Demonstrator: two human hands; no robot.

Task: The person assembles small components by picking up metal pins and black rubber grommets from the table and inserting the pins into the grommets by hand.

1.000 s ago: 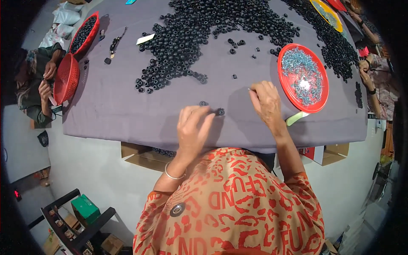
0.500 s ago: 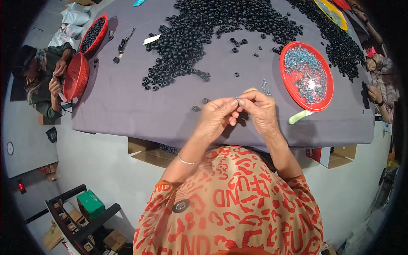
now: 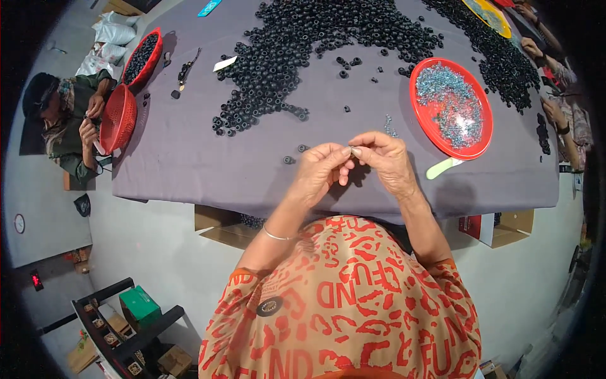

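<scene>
Left hand (image 3: 320, 169): fingertips pinched on a small part (image 3: 351, 150) at frame centre.
Right hand (image 3: 385, 158): pinched on the same part.
Counter (image 3: 189, 158): black rings (image 3: 303, 44) heaped above; red plate (image 3: 451, 107) at right.

Ring heap (image 3: 328, 44) left of tray (image 3: 451, 151)

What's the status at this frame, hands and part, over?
Left hand and right hand raised together above the grey table, fingertips pinching one small part. Part too small to identify. Black rings and red tray beyond; nothing obstructing.
</scene>
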